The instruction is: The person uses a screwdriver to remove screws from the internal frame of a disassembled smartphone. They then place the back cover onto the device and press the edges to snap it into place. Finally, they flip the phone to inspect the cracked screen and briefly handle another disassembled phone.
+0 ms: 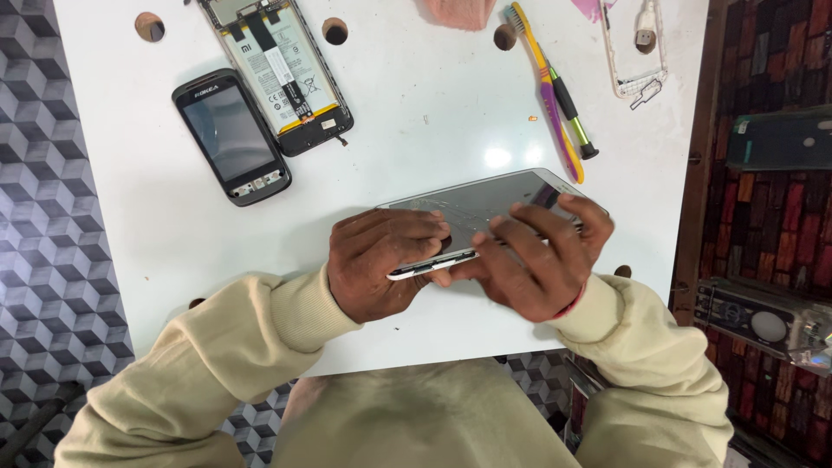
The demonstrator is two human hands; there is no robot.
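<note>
While the white table lies below, left hand and right hand both grip the cracked phone.

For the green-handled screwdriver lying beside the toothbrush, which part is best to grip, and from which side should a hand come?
Grip the screwdriver by its thick dark-and-green handle, coming from the right side. The toothbrush lies close along its left, so fingers have little room there, while the white table to its right is bare. It lies flat, so a pinch from above across the handle probably suits best.
</note>
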